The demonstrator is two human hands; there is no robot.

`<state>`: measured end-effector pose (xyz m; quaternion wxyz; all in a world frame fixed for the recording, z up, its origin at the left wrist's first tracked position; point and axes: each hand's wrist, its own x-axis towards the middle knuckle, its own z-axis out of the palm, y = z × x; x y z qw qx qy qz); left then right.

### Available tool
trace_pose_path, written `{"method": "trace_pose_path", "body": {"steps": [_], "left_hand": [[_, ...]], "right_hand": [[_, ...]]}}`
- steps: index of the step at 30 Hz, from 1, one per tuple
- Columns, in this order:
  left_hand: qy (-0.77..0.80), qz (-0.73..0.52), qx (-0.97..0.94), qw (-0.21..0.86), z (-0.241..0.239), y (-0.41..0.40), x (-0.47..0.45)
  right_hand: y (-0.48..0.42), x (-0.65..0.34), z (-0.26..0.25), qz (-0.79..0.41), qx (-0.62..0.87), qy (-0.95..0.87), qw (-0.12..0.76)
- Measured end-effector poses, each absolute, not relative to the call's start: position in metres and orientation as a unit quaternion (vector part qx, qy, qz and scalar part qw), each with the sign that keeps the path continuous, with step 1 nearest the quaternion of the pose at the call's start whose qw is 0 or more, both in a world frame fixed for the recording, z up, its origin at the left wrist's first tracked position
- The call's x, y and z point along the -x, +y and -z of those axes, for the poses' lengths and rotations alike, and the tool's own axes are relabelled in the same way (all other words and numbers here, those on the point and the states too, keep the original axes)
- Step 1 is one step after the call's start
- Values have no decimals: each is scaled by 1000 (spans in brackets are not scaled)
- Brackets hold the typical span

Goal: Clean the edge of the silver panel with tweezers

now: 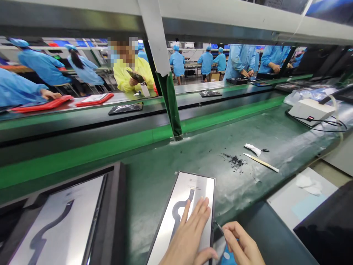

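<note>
At the near edge of the green desk (154, 184), two bare hands work on a thin silvery panel (187, 195).

The left hand (190, 235) lies flat on the panel, fingers (200, 209) together and stretched out, pinning it down; the right hand (242, 244) has its fingers pinched shut on a small dark tool (217, 225) at the panel's right edge. The panel looks light, stiff, slick and easily scratched (likely fragile), so the edges seem the safest hold. A second panel sits in a dark tray (117, 206) to the left. Further off lie black scrapings (235, 161), a wooden stick (261, 162) and a white box (310, 110); people in blue coats work beyond.
</note>
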<state>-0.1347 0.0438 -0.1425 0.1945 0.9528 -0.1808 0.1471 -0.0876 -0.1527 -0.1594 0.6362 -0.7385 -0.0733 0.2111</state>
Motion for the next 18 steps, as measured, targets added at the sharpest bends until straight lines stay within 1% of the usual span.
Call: {"method": "trace_pose_path", "body": {"steps": [3,7,12,18], "left_hand": [[-181,-129,-955,198,135,43,135],[-175,-132,-954,206,130,42,136],[-173,-140,-949,223,130,42,136],[-167,-132,-950,230,137,41,138]], "right_hand": [[-151,88,155,-236,720,-68,650],[-151,87,146,-311,714,-75,623],[-148,87,141,-323,677,-39,660],[-146,92,136,-340,666,-22,664]]}}
